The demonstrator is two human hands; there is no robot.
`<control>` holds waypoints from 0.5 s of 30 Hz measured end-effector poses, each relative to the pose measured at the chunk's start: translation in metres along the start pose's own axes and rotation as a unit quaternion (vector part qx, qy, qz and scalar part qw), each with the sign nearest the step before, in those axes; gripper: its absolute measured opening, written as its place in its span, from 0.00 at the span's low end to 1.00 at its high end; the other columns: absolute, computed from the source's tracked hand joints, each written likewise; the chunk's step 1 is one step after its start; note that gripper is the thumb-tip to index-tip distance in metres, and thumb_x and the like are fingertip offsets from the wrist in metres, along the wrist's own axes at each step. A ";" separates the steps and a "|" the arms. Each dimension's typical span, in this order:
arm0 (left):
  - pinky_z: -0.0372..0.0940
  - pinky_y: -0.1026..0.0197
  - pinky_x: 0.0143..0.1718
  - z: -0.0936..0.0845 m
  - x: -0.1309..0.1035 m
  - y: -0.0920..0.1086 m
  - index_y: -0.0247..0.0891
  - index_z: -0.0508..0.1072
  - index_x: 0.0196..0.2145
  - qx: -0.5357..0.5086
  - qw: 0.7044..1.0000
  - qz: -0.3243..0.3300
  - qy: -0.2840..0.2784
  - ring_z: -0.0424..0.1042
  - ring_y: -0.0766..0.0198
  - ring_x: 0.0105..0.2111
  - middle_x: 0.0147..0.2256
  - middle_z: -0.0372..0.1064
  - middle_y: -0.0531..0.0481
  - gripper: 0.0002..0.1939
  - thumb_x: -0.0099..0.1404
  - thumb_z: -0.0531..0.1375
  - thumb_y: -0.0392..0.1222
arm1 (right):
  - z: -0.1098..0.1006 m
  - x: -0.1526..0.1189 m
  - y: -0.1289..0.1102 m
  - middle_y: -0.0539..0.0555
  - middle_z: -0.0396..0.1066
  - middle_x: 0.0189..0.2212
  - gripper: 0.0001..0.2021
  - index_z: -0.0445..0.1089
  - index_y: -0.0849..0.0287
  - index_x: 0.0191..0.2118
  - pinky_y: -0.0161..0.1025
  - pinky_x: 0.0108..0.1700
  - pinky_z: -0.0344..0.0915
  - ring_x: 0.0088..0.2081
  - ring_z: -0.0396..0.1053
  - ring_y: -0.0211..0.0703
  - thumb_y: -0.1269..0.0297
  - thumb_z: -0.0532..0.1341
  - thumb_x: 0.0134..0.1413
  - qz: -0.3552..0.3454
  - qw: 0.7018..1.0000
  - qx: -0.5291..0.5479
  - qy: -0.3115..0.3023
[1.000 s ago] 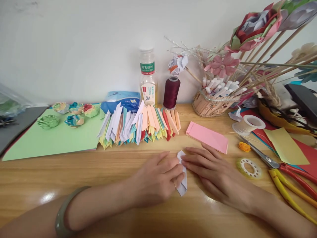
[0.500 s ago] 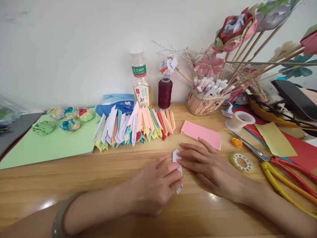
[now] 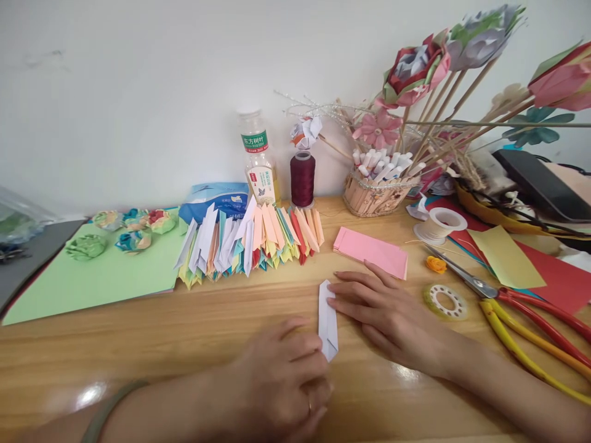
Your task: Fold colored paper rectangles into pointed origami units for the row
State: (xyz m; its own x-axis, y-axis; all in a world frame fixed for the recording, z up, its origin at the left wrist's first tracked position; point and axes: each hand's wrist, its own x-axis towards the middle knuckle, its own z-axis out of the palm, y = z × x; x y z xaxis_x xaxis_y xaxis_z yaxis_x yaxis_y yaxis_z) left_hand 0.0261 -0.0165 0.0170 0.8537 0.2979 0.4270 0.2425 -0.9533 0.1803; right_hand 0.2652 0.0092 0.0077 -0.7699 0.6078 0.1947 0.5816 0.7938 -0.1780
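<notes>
A folded white paper strip [image 3: 328,323] lies lengthwise on the wooden table, pointed at its far end, with a folded flap at the near end. My right hand [image 3: 392,314] rests flat to its right, fingers stretched out and two fingertips touching the strip's upper right edge. On the other side, my left hand [image 3: 289,375] is closed, its fingers curled in at the strip's lower left corner; nothing shows held inside. A ring is on one of its fingers. Just beyond the right hand lies a stack of pink paper slips [image 3: 370,251].
Folded paper pieces [image 3: 249,243] stand in a row. Paper rosettes [image 3: 86,246] sit on green paper [image 3: 96,280]. To the right lie scissors [image 3: 484,286], a tape roll [image 3: 446,301] and a white spool [image 3: 440,225]. Behind stand a bottle [image 3: 253,138], maroon thread [image 3: 303,179] and a marker basket [image 3: 376,195].
My left hand has slid down and toward me along the strip, uncovering its lower part. My right hand stays at the upper end. The view has shifted slightly.
</notes>
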 end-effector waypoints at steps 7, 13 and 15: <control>0.65 0.58 0.29 0.016 0.004 -0.003 0.32 0.70 0.31 0.103 0.988 -0.093 0.067 0.66 0.58 0.31 0.27 0.67 0.46 0.16 0.67 0.51 0.47 | 0.005 -0.002 -0.006 0.58 0.72 0.39 0.15 0.69 0.61 0.47 0.52 0.49 0.61 0.42 0.67 0.46 0.72 0.53 0.55 0.001 0.997 -0.030 0.077; 0.66 0.58 0.31 0.015 0.003 -0.018 0.32 0.70 0.35 0.098 0.987 -0.131 0.002 0.66 0.58 0.33 0.29 0.68 0.48 0.06 0.64 0.54 0.32 | 0.003 0.001 -0.007 0.54 0.70 0.31 0.08 0.69 0.59 0.39 0.40 0.34 0.62 0.33 0.65 0.42 0.70 0.54 0.58 0.016 0.996 0.007 0.085; 0.66 0.57 0.31 0.012 0.004 -0.020 0.33 0.71 0.35 0.063 0.983 -0.173 -0.018 0.66 0.57 0.33 0.30 0.68 0.48 0.05 0.64 0.55 0.35 | 0.002 0.004 -0.007 0.53 0.68 0.29 0.07 0.69 0.59 0.38 0.39 0.33 0.61 0.32 0.64 0.41 0.68 0.54 0.60 0.023 0.996 0.018 0.080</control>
State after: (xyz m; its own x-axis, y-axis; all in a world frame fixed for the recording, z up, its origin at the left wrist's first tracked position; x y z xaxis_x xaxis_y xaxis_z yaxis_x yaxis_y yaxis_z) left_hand 0.0308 0.0034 0.0044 0.7260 0.6049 0.3271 0.5740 -0.7950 0.1963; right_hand 0.2570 0.0060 0.0079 -0.6889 0.6421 0.3362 0.6037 0.7651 -0.2241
